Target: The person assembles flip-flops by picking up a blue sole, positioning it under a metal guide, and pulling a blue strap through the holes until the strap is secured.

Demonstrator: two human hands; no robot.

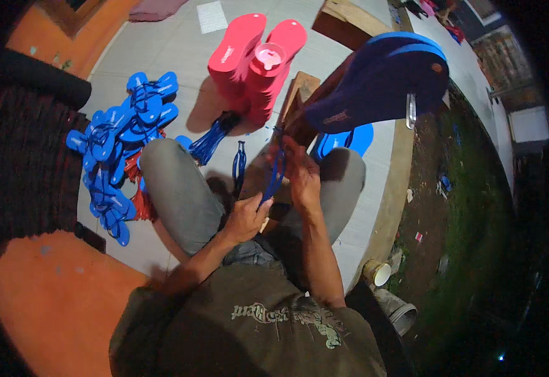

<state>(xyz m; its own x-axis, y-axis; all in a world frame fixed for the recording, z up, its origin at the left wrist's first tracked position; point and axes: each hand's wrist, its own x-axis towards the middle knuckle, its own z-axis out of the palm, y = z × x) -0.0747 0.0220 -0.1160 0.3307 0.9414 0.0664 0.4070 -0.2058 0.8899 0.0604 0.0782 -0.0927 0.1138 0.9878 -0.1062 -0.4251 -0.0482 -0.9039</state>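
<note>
A dark blue flip-flop strap (pixel 275 178) is stretched upright between my hands. My left hand (pixel 247 220) pinches its lower end, low between my knees. Around its upper part curl the fingers of my right hand (pixel 304 174), partly in shadow. Another blue strap (pixel 239 164) lies just left of it. Beyond that is a bundle of blue straps (pixel 210 139) with dark ends. A narrow wooden piece (pixel 301 93) stands past my right hand, beside a tall stack of dark blue soles (pixel 375 88). Below the stack, blue soles (pixel 348 141) show by my right knee.
Stacked pink soles (pixel 233 53) stand ahead, with a pink round container (pixel 270 58) on top. Blue flip-flops (pixel 114 144) are heaped at left, near red straps (pixel 140 202). A wooden block (pixel 349 24) lies farther off. At right, the tiled floor ends at a ledge (pixel 390 207) above the ground.
</note>
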